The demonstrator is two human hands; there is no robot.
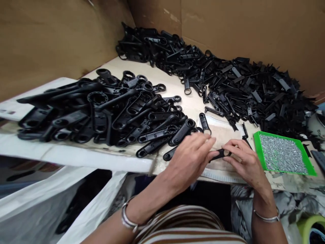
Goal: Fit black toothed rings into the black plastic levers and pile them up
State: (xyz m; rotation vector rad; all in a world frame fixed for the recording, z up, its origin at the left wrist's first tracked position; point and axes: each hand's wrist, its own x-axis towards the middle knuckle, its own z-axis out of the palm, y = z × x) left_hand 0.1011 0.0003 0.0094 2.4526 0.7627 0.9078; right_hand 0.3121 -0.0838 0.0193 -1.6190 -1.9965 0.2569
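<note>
My left hand (189, 159) and my right hand (245, 162) meet near the table's front edge, both closed on one small black plastic part (220, 154) held between their fingertips. The left fingers pinch its left end; the right thumb and fingers grip its ring end. A large pile of long black handles (101, 112) lies just left of my left hand. A green tray (261, 156) full of small silver screws (283, 154) stands just right of my right hand.
A second heap of smaller black parts (241, 88) spreads across the back right against brown cardboard walls (228, 23). White plastic bags (50, 200) hang below the table's front edge. Loose black pieces (204, 122) lie between the piles. A tape roll (311, 227) sits at the lower right.
</note>
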